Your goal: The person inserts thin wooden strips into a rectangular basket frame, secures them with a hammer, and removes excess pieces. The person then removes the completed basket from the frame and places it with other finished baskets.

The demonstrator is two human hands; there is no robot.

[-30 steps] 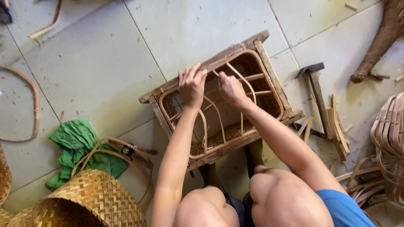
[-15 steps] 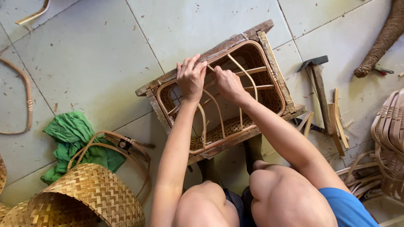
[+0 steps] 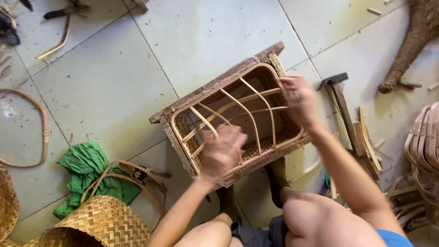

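Head view: I look straight down on a rectangular rattan frame (image 3: 238,114) lying on the tiled floor (image 3: 114,82), just ahead of my knees; thin cane ribs arch across its open top, and a woven band lines the inside of its rim. My left hand (image 3: 222,151) sits over the near long side of the frame, fingers spread and apart; it is blurred, so I cannot tell whether it grips a rib or only rests on one. My right hand (image 3: 298,98) is at the far right corner, fingers curled down onto the rim; it seems to be clamped on the frame's edge, though blur softens that too. Just right of the frame a hammer (image 3: 340,110) lies on the floor, head away from me, with a few short wood strips (image 3: 366,142) beside its handle. At lower left stands a woven basket (image 3: 96,224) with looped cane handles; a crumpled green cloth (image 3: 89,169) lies touching it on the far side. A bent cane hoop (image 3: 41,128) lies well apart at the left edge; a bundle of curved cane pieces (image 3: 425,142) shows at the right edge; a brown woven shape (image 3: 411,41) lies in the upper right corner.
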